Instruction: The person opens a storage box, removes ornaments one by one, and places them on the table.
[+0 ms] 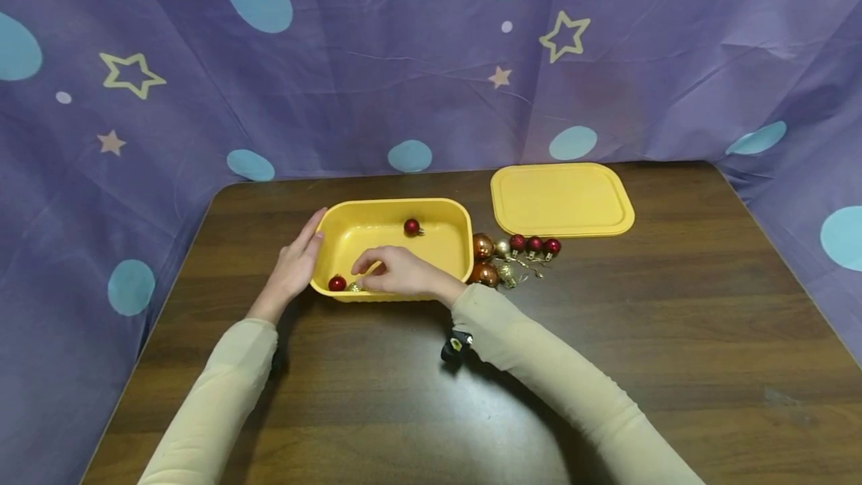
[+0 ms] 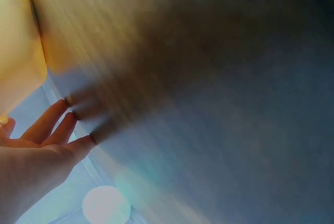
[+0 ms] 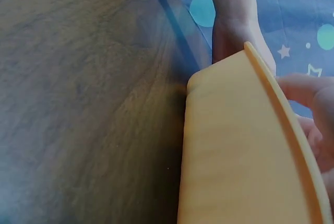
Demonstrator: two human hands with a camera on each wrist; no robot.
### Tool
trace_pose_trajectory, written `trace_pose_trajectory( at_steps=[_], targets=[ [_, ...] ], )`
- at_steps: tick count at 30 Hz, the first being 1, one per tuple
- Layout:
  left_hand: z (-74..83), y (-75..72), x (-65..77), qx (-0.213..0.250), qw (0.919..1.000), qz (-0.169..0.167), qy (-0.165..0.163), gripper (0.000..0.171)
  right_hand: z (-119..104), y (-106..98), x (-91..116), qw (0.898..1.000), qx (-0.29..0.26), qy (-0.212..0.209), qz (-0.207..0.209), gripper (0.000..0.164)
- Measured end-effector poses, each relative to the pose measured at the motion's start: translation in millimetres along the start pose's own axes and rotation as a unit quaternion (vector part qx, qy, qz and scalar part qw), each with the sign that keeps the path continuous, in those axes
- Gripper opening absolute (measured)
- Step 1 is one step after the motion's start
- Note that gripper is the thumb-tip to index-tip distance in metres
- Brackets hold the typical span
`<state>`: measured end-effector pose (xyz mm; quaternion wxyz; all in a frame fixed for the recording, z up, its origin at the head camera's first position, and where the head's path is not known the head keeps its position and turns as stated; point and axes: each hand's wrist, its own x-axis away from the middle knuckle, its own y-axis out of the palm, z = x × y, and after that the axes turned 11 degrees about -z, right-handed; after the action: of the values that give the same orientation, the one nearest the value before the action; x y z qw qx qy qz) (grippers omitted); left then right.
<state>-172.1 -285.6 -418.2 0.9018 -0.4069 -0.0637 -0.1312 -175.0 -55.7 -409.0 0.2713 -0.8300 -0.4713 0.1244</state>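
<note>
A yellow rectangular box [image 1: 438, 247] sits uncovered on the table. My left hand [image 1: 293, 266] rests against its left wall with fairly straight fingers, which show spread in the left wrist view. Inside the box, my right hand [image 1: 399, 272] has bent fingers, with a gap between thumb and forefinger. Just below these fingertips is a small gold bauble [image 1: 354, 287], apparently out of their grip. One red bauble [image 1: 337, 283] lies in the front left corner, another red bauble [image 1: 412, 227] towards the back wall. In the right wrist view, the box's outer wall [image 3: 235, 140] hides much of that hand.
Right of the box lie two copper baubles [image 1: 484, 274], several small red baubles [image 1: 534, 245] and gold baubles [image 1: 502, 248]. Behind them a yellow lid [image 1: 562, 199] lies flat. A purple patterned curtain [image 1: 431, 58] hangs along the back edge of the wooden table [image 1: 377, 395].
</note>
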Motion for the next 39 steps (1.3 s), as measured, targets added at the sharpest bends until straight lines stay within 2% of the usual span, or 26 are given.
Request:
trace_pose_trajectory(
  at_steps=[9, 15, 21, 25, 29, 34, 39],
  targets=[
    [-0.6, 4.1, -1.6, 0.0, 1.0, 0.005, 0.007, 0.053, 7.3, 0.6, -6.6, 0.994, -0.075, 0.02, -0.081, 0.031],
    [1.9, 2.6, -0.5, 0.0, 0.9999, 0.007, 0.007, 0.053, 10.0, 1.0, -9.6, 0.99, -0.101, 0.02, -0.093, 0.033],
    [2.2, 2.0, 0.9, -0.004, 1.0, 0.006, 0.007, 0.053, 10.5, 0.5, -10.4, 0.988, -0.12, 0.039, -0.09, 0.033],
    [1.3, 2.5, 0.9, -0.003, 1.0, 0.006, 0.008, 0.053, 11.0, 0.3, -9.3, 0.986, -0.14, 0.046, -0.076, 0.031],
    [1.7, 2.8, -0.3, 0.001, 1.0, 0.004, 0.007, 0.053, 11.4, -2.0, -7.7, 0.986, -0.155, 0.055, -0.038, 0.028],
    [1.9, 2.1, -2.0, 0.007, 1.0, -0.002, 0.006, 0.053, 11.2, -8.3, -2.5, 0.989, -0.129, 0.07, 0.029, 0.025],
    [-0.5, -1.6, -1.0, 0.008, 0.9998, -0.017, -0.001, 0.054, 4.4, -19.6, 14.2, 0.991, -0.097, 0.054, 0.077, 0.028]
  ],
)
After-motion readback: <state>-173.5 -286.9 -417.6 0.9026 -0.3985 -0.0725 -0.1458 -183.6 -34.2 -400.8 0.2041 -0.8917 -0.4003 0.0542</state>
